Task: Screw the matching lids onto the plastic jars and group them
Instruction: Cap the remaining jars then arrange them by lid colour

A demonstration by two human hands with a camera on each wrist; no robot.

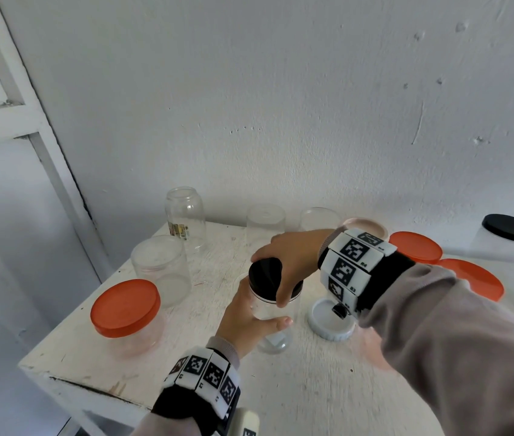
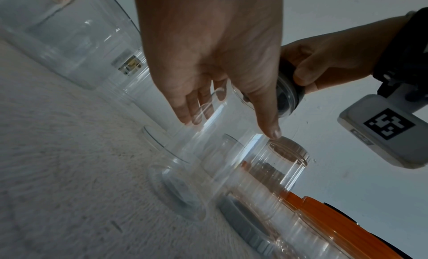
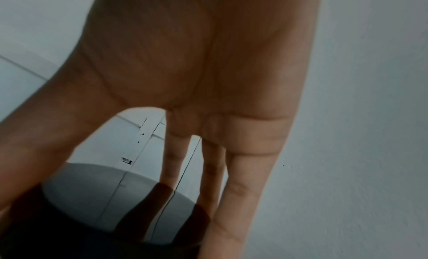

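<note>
The right hand (image 1: 293,262) is covering the three o'clock side of the black lid (image 1: 265,273), hiding its seating on the clear jar (image 1: 273,313). At four o'clock, the right sleeve (image 1: 457,350) is blurring and running off the frame.

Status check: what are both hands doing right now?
Left hand grips clear jar. Right hand holds black lid on it. Nothing blocking.

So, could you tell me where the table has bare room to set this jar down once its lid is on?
Bare table runs along the near edge, between the left hand and the right sleeve. The back is crowded with open jars and orange lids.
</note>
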